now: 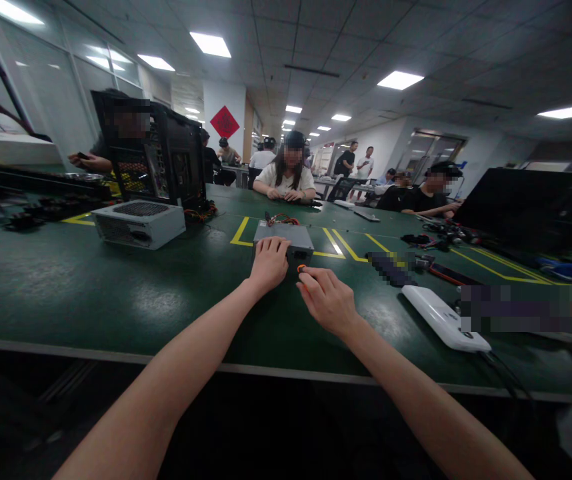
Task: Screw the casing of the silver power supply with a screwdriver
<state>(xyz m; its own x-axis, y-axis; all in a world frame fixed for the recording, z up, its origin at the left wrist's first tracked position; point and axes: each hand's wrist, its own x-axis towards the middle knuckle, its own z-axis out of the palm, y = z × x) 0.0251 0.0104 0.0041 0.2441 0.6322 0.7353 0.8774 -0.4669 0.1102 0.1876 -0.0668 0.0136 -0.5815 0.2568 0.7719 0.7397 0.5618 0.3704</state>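
A grey metal power supply box point(291, 237) lies on the green table point(91, 287) in front of me, with red and orange wires at its far end. My left hand point(269, 263) rests on the box's near left edge, fingers curled over it. My right hand point(327, 300) is closed in a pinch on a small orange-handled tool point(301, 269), which looks like a screwdriver, its tip against the box's near face.
A second, white power supply point(139, 223) and an open black computer case point(159, 157) stand at the left. A white flat device point(443, 317) lies at the right, with cables and tools beyond. Several people sit across the table. Yellow tape lines mark the surface.
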